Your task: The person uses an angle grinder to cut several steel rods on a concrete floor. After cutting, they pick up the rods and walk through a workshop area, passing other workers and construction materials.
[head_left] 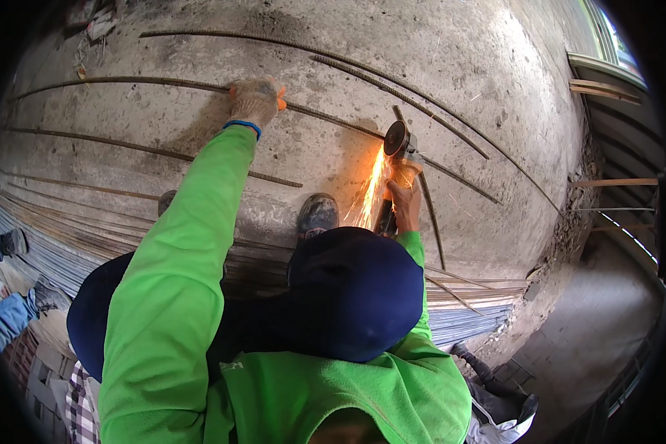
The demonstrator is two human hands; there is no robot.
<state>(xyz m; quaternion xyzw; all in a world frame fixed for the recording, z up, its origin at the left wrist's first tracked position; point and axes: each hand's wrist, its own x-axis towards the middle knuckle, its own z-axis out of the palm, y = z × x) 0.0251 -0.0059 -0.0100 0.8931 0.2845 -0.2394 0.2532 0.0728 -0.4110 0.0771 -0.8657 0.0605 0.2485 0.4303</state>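
My left hand (256, 101), in a pale work glove with orange on it, is closed around a long ribbed steel bar (325, 116) lying across the concrete. In my bare right hand (405, 205) is an orange and black angle grinder (406, 172). Its dark disc (397, 138) meets the bar to the right of my left hand. Bright sparks (375, 185) spray from there back toward my shoe (318, 213). A shorter bar (431, 214) runs lengthwise beneath the grinder and crosses the held one.
More steel bars (399, 89) lie farther out, and another (118, 143) lies nearer on the left. Bundled bars (466, 325) stretch behind my feet. At the left edge another person's jeans and shoes (11, 318) show. A lower floor (577, 311) lies past the slab's right edge.
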